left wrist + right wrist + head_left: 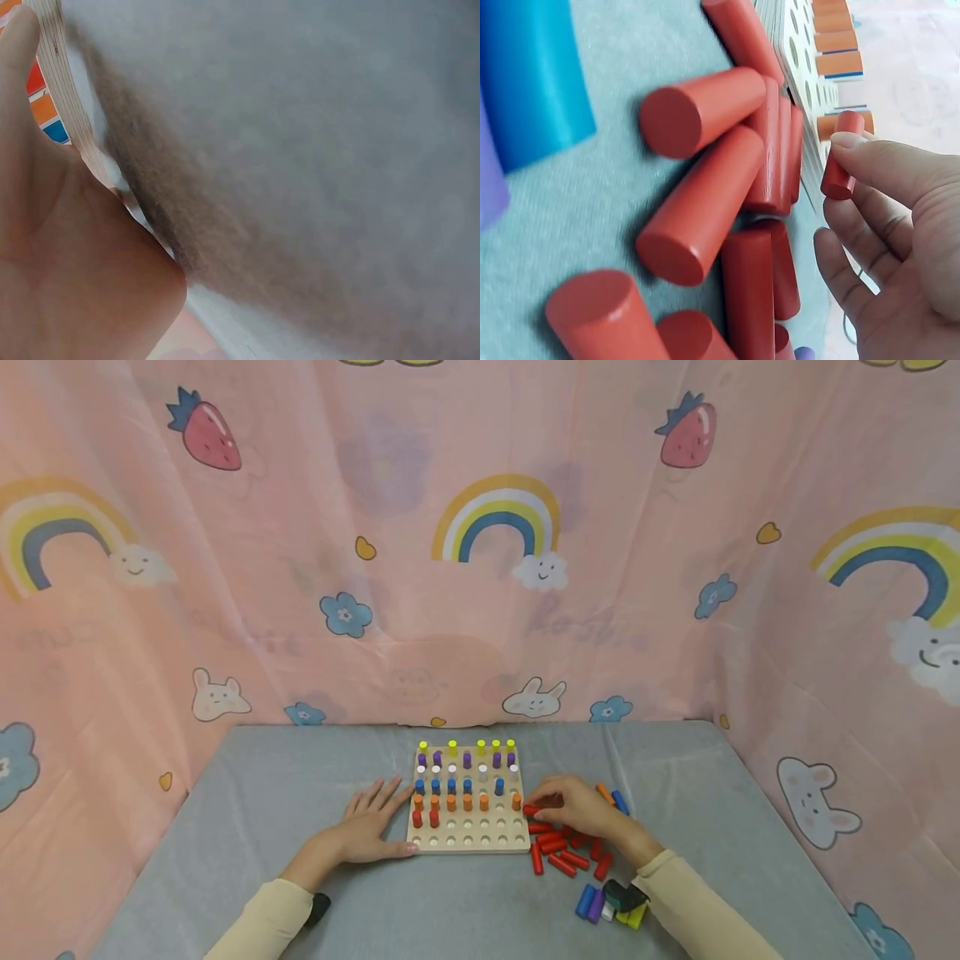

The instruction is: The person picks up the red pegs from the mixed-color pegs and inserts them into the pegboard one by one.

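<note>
A wooden pegboard (pixel 476 832) lies on the grey table, with rows of yellow, purple, white, blue and orange pegs standing in it. Two red pegs (pixel 434 819) stand at the left of the row in front of the orange ones. My left hand (pixel 367 833) rests at the board's left side, fingers spread and thumb at its near left corner. Between thumb and fingers my right hand (pixel 576 806) pinches a red peg (pixel 843 157), close by the board's right edge. Loose red pegs (pixel 562 865) lie in a pile beneath that hand, right of the board.
Nearer the front right lie a blue peg (pixel 586 901), a purple peg (pixel 596 907) and a few white and yellow ones, partly covered by the right wrist's dark strap (pixel 622 896). Behind the right hand are loose orange and blue pegs (pixel 619 802). A pink patterned curtain (pixel 480 635) surrounds the table.
</note>
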Available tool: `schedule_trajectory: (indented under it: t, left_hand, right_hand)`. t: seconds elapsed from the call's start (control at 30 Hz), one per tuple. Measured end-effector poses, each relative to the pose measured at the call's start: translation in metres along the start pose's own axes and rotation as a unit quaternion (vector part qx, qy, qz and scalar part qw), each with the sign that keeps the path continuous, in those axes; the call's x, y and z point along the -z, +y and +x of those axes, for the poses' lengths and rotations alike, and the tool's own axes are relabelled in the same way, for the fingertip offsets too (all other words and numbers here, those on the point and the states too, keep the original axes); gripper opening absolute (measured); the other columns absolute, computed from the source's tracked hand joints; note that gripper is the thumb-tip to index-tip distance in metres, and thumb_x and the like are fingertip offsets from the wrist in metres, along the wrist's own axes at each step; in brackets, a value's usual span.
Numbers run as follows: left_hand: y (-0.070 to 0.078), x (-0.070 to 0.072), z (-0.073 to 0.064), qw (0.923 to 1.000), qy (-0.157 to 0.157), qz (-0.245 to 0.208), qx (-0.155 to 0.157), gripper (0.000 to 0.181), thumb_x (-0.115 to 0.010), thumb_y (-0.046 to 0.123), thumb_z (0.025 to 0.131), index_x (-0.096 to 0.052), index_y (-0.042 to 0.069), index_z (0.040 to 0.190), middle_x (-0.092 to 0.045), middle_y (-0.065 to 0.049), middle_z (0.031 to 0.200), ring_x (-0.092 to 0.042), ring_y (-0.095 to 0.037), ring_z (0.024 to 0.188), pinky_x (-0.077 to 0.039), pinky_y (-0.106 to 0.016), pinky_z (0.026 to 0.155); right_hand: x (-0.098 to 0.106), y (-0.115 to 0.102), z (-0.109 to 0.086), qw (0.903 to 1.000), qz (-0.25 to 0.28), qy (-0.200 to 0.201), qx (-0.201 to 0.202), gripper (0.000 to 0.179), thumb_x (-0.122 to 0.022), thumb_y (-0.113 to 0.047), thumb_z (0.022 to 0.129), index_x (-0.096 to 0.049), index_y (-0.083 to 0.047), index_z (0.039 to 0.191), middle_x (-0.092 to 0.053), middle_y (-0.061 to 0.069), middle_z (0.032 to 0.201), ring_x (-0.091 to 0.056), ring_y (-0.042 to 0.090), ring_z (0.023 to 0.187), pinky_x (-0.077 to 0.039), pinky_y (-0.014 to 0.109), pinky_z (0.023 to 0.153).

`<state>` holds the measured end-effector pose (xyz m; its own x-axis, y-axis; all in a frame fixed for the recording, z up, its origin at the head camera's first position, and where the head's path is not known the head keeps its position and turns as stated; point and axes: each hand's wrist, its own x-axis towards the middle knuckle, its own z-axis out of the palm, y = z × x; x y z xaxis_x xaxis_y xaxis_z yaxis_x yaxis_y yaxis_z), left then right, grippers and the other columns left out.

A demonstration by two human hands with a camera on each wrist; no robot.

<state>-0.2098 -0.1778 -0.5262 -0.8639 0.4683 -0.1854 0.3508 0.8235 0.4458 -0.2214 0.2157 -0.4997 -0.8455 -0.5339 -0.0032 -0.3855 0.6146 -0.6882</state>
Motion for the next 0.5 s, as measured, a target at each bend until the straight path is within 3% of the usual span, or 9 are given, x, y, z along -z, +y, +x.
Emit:
schedule_trajectory:
  t: [0.5]
  left_hand:
    - [-0.004, -0.004, 0.003, 0.9998, 0.003, 0.017, 0.008, 0.103, -0.063, 0.072, 0.081, -0.017, 0.025, 0.160, -0.007, -0.007, 0.169, -0.001, -0.038, 0.156, -0.001, -0.067, 0.121]
  right_hand:
    - [-0.015, -0.019, 0.001, 0.9999, 0.004, 0.009, -0.003, 0.018, -0.076, -0.022, 0.088, -0.077, -0.020, 0.105, -0.074, -0.005, 0.101, -0.061, 0.005, 0.086, -0.052, 0.019, 0.076]
